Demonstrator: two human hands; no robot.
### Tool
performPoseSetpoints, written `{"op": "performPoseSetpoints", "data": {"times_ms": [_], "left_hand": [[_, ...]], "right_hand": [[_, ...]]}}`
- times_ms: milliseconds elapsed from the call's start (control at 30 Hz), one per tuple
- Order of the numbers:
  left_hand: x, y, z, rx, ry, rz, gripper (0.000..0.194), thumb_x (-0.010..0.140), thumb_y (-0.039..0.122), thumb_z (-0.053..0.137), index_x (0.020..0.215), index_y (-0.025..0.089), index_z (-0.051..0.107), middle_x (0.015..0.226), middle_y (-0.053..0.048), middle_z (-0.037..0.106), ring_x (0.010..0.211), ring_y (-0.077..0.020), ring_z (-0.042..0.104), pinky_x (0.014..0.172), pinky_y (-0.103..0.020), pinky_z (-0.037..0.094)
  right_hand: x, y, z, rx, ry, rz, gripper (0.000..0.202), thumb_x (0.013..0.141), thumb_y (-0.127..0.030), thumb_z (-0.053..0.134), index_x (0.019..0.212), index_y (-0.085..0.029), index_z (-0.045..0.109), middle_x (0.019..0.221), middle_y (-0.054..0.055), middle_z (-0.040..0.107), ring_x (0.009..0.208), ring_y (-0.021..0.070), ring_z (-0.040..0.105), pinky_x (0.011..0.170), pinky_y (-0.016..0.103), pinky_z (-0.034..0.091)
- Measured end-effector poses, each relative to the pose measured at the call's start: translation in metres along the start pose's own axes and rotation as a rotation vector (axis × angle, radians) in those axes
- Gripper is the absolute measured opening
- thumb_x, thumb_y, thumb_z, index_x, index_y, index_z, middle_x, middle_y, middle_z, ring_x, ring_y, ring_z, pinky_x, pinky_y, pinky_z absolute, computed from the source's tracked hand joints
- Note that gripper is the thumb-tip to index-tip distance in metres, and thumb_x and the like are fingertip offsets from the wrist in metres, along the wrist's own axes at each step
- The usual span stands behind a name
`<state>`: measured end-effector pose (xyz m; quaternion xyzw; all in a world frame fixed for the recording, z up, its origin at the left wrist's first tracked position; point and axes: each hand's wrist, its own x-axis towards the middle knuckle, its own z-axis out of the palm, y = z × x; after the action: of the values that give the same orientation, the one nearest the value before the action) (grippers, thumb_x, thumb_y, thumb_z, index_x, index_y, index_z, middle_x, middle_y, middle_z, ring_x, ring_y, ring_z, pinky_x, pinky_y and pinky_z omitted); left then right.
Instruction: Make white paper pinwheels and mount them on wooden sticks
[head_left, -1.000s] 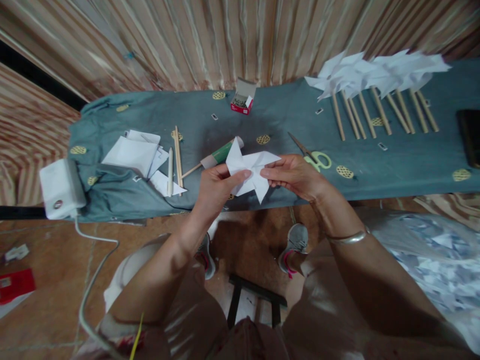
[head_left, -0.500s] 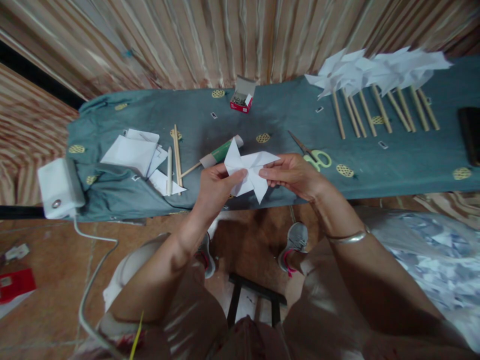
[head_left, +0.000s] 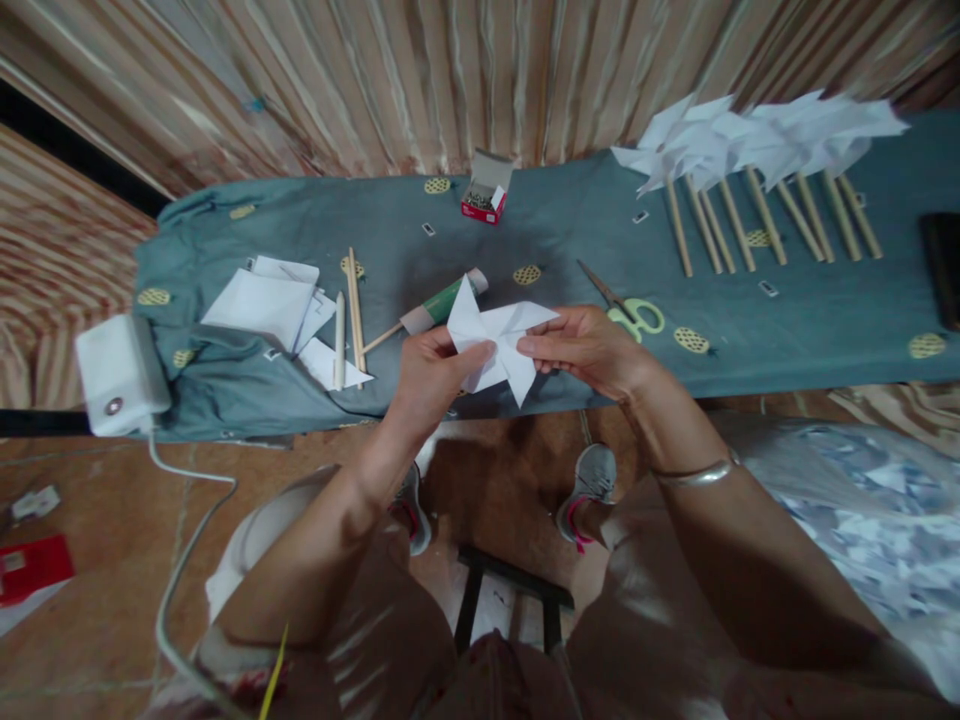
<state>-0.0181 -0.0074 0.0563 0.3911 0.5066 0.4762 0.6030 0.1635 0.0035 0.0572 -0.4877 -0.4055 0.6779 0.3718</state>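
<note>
In the head view, near the middle of the frame: holding up a folded white paper pinwheel [head_left: 499,322] over the front part of the cloth-covered bench [head_left: 300,230]. Gripped at the left by the left hand [head_left: 431,372], thumb on top and the other fingers curled beneath; pinched at the right by the right hand [head_left: 596,350], thumb close to the centre. Cannot tell whether pinned through the middle; partly covered there by both thumbs.

Could spring open at the folds on easing either thumb too soon, with nothing visible fastening them. Could also crease or tear near the centre under uneven pull. Upper tip seen across the green-and-white cylinder [head_left: 437,308], just behind; could catch and bend there on being swung left or lowered. Cannot tell whether touching.

At centre right, lying open beside the right hand, scissors [head_left: 639,317]: easy to knock with a sideways sweep of the wrist. At upper centre, lid up, a small red box [head_left: 484,207] of tiny metal pieces: likely to spill if bumped. At left centre, loose sticks [head_left: 357,320] by the paper stack [head_left: 262,308], liable to roll if brushed. At upper right, mounted pinwheels [head_left: 750,140] crowded together, prone to tangling if dragged.
</note>
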Motion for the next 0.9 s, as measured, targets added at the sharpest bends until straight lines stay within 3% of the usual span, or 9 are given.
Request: {"op": "performPoseSetpoints", "data": {"times_ms": [900], "left_hand": [[0.0008,0.0031,-0.0055,0.054,-0.052,-0.017,0.026,0.052,0.03,0.087,0.073,0.016,0.078,0.074,-0.003,0.076,0.06,-0.0137,0.063,0.061,-0.026,0.051]], "right_hand": [[0.0009,0.0021,-0.0029,-0.025,-0.039,-0.021,0.04,0.044,-0.035,0.096,0.069,-0.015,0.072,0.06,-0.002,0.067,0.05,0.0057,0.053,0.047,0.019,0.039]]}}
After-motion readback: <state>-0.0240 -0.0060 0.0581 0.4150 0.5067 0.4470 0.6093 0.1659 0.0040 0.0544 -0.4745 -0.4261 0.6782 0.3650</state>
